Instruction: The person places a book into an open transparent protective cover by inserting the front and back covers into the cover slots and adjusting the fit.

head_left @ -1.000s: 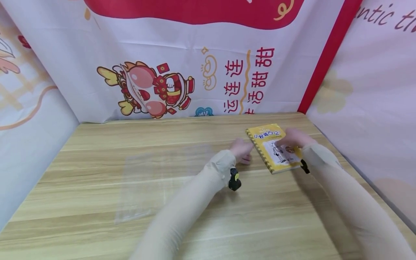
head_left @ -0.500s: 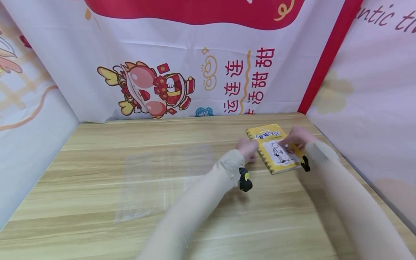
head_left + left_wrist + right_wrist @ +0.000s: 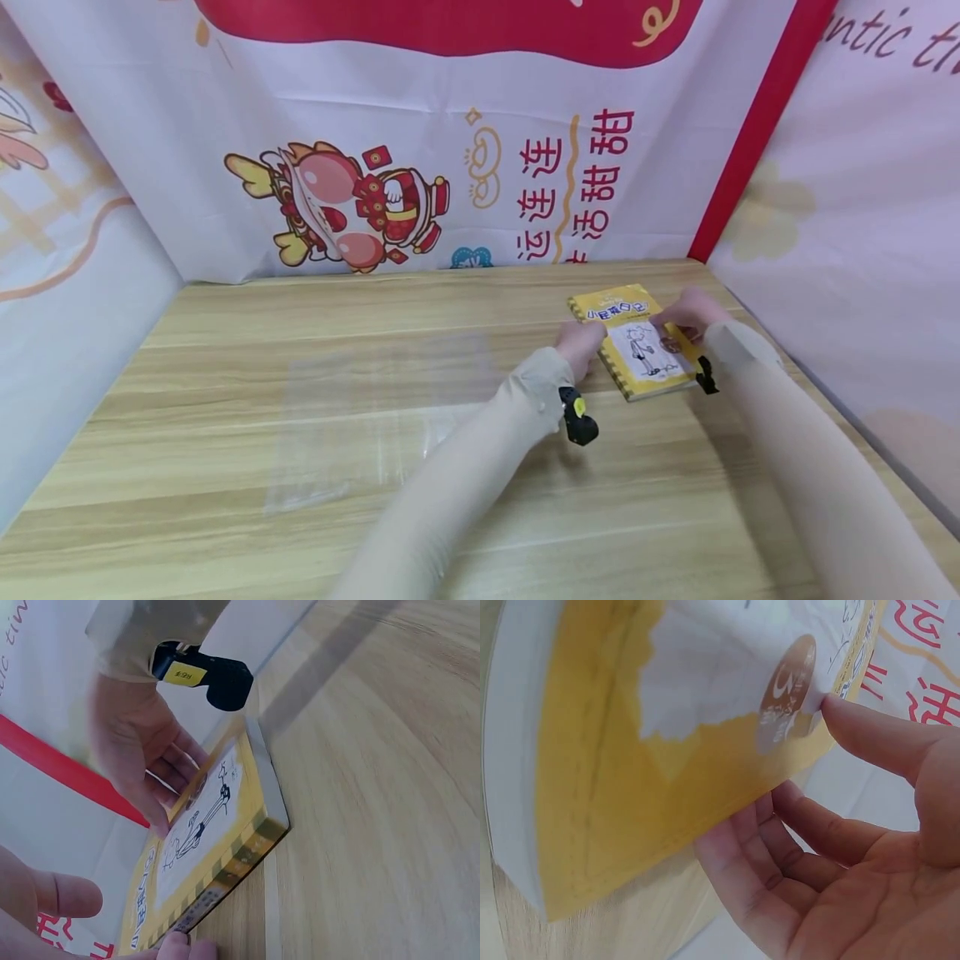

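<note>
A yellow paperback book (image 3: pixel 649 367) with a line-drawn figure on its cover lies flat at the right of the table. My right hand (image 3: pixel 693 312) holds its right edge: in the right wrist view the thumb (image 3: pixel 870 731) rests on the cover, with the other fingers at and below the edge. At the spine is my left hand (image 3: pixel 581 346). The left wrist view shows its fingertips (image 3: pixel 177 946) touching the spine low down, while its thumb (image 3: pixel 75 895) stands apart from the cover.
A clear plastic sheet or bag (image 3: pixel 322 442) lies on the wooden table (image 3: pixel 225 333), left of the left forearm. Printed cloth walls (image 3: pixel 450 108) border the back and both sides. A strapped black camera (image 3: pixel 579 417) sits at the left wrist.
My left hand has moved right, up to the book's spine. The right hand has drawn back slightly to the right edge, uncovering more of the cover. The book has stayed in place.
</note>
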Demonstrator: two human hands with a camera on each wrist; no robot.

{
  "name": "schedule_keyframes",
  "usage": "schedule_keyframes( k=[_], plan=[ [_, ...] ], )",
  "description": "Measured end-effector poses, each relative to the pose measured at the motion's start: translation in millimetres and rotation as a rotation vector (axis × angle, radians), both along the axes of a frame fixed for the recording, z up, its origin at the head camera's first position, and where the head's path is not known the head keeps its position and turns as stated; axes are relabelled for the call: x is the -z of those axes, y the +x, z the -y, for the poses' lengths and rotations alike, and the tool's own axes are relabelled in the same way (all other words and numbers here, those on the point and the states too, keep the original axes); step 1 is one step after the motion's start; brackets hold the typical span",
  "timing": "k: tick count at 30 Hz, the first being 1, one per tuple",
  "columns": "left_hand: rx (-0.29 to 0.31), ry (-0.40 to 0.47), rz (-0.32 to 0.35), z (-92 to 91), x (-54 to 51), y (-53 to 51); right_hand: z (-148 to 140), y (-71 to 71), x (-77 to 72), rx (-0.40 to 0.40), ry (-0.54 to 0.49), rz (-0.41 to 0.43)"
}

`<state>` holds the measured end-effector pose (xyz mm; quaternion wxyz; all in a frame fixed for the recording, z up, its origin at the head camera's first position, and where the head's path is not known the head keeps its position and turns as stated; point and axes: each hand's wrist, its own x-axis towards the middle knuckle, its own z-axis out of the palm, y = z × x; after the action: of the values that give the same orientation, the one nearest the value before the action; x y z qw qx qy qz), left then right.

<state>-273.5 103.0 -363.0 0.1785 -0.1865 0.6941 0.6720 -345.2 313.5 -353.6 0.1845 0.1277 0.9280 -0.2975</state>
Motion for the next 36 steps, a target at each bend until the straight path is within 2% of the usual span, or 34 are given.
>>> schedule_keyframes(
  k=[7,14,21,27,31,36],
  plan=[
    [-0.038,-0.005,-0.011,-3.0,0.1,-0.5,0,-1.2,0.2,0.013,-0.003,0.016],
    [-0.11,-0.023,-0.032,-0.9,-2.3,0.2,-1,-1.3,0.0,0.011,-0.005,-0.005],
    [-0.147,0.135,0.018,1.3,-5.0,1.5,-3,-2.6,2.1,0.077,-0.043,-0.005],
    [-0.159,0.169,0.025,0.1,-5.0,-2.3,-5,-2.1,0.9,0.123,-0.094,-0.012],
    [-0.189,0.187,0.03,-2.6,-6.3,-5.9,-6,-1.8,1.9,0.126,-0.11,-0.008],
    [-0.21,0.276,0.042,-4.5,-12.4,-7.4,-7,-1.9,4.2,0.141,-0.12,-0.011]
  ],
)
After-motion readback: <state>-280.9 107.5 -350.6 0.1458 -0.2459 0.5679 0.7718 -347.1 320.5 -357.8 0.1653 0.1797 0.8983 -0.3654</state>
